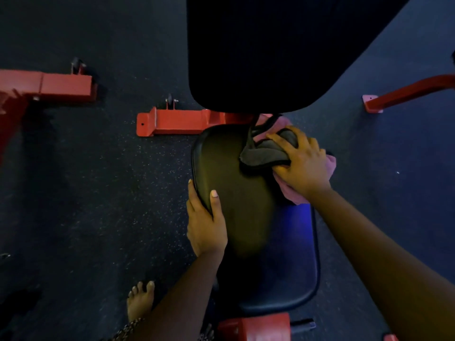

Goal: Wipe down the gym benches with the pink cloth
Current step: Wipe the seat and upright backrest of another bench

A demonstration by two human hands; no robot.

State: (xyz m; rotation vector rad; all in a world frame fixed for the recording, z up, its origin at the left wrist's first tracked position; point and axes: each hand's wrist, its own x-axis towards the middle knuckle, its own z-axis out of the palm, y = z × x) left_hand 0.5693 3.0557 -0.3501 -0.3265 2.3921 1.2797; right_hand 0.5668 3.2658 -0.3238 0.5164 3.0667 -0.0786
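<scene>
Taken from the middle of the seat pad (234,193), the back pad (270,52) overhangs at twelve o'clock, leaving only a narrow gap above the seat's far end. The right hand (300,163), gripping the pink cloth (293,193) and a grey cloth (266,151), blocks one to two o'clock. The left hand (205,222) grips the pad's edge at eight. The pad's middle and near end lie bare. The floor (98,180) is open at nine and three. A red base bar (177,121) stands at eleven, a red tube (406,92) far out at two, a red frame (258,326) at six and a bare foot (140,301) at seven.
</scene>
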